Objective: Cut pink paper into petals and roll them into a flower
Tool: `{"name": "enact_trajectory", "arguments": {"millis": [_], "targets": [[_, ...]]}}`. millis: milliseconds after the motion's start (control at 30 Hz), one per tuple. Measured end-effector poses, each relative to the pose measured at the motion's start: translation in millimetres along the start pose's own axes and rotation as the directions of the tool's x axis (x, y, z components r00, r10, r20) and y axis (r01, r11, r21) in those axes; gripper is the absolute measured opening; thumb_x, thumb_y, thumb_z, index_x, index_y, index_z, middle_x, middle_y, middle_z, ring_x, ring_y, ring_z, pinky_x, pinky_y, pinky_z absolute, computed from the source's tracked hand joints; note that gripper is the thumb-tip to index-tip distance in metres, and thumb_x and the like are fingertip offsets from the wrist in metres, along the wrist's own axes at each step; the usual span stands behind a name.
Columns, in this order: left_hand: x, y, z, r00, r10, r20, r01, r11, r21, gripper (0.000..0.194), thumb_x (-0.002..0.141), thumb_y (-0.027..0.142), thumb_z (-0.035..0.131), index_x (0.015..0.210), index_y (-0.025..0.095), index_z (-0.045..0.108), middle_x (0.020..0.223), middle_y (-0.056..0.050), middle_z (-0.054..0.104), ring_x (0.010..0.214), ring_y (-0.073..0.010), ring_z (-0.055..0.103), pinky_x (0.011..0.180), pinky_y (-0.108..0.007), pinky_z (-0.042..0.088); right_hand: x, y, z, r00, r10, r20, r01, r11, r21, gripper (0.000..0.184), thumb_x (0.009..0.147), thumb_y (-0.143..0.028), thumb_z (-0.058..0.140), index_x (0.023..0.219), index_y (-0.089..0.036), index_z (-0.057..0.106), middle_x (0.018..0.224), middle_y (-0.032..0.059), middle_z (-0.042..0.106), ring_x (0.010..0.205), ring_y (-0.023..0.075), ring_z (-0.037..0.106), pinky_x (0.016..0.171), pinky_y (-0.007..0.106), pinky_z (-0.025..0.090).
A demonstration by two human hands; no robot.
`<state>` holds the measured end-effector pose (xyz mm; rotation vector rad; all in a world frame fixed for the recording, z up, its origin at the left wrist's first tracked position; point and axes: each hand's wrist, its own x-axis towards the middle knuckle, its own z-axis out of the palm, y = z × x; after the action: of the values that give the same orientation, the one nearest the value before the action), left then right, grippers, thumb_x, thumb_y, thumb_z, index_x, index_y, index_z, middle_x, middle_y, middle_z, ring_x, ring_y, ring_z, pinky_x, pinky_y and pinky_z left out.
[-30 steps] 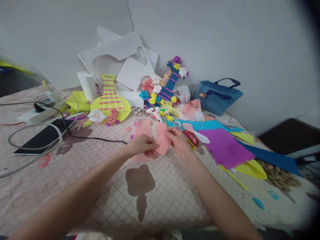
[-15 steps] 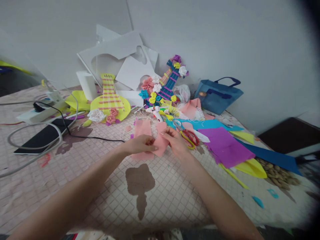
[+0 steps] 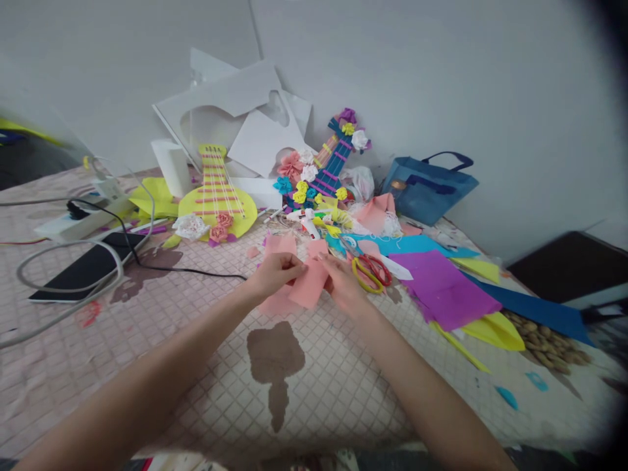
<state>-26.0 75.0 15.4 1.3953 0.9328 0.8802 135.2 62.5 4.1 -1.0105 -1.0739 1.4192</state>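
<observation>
Between my hands is a small piece of pink crepe paper (image 3: 310, 288), pinched at its left edge by my left hand (image 3: 279, 273) and at its right edge by my right hand (image 3: 343, 280). More pink paper (image 3: 279, 244) lies flat on the table behind and under my left hand. Just right of my right hand rest scissors (image 3: 369, 271) with red and yellow handles. A white glue gun (image 3: 307, 222) lies beyond both hands. My fingertips partly cover the held piece.
A yellow paper guitar (image 3: 235, 212) leans at the back left, a flower-covered blue one (image 3: 330, 173) at the back centre. Purple paper (image 3: 444, 288) and peanuts (image 3: 547, 343) lie right. A black cable (image 3: 191, 269) runs toward my left hand from a power strip (image 3: 73, 226).
My left hand has moved slightly up and right along the pink piece's edge. The held piece now shows more of its lower part below my fingers.
</observation>
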Motion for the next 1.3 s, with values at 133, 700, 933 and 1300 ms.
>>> {"name": "enact_trajectory", "arguments": {"millis": [133,700,933,1300], "targets": [[2,2,-6.4,0.998,0.027,-0.057,-0.026,1.000,0.015,0.026,0.069,0.037,0.065,0.066,0.012,0.056,0.058,0.002,0.049,0.054,-0.0072,0.046,0.053,-0.022,0.038,-3,-2,2,0.999,-0.003,0.035,0.004,0.999,-0.035,0.030,0.064,-0.044,0.073,0.067,-0.019,0.055,0.065,-0.0033,0.052,0.060,0.0106,0.047,0.056,0.024,0.043],[3,7,-16.7,0.991,0.037,-0.130,-0.030,0.998,0.056,0.024,0.069,0.035,0.066,0.064,0.013,0.057,0.058,0.002,0.050,0.055,-0.0074,0.047,0.054,-0.021,0.040,-3,0,-2,0.997,0.045,0.062,-0.035,0.988,-0.147,0.036,0.065,-0.050,0.071,0.064,-0.017,0.056,0.060,-0.0012,0.059,0.053,0.0105,0.056,0.051,0.024,0.045],[5,6,-19.2,0.989,0.060,-0.137,-0.052,0.997,0.062,0.023,0.069,0.034,0.065,0.063,0.014,0.057,0.057,0.002,0.050,0.053,-0.0074,0.046,0.054,-0.022,0.040,-4,1,-1,0.997,0.064,0.053,-0.053,0.980,-0.194,0.037,0.063,-0.050,0.073,0.061,-0.017,0.055,0.056,-0.0005,0.061,0.048,0.0099,0.055,0.047,0.022,0.042],[6,6,-22.7,0.978,0.092,-0.186,-0.084,0.995,0.054,0.028,0.067,0.038,0.066,0.062,0.014,0.055,0.057,0.002,0.049,0.054,-0.0074,0.045,0.056,-0.022,0.042,-7,3,2,0.980,0.132,0.149,-0.089,0.961,-0.263,0.036,0.063,-0.048,0.073,0.061,-0.017,0.054,0.056,-0.0010,0.061,0.046,0.0075,0.051,0.043,0.019,0.039]]}}
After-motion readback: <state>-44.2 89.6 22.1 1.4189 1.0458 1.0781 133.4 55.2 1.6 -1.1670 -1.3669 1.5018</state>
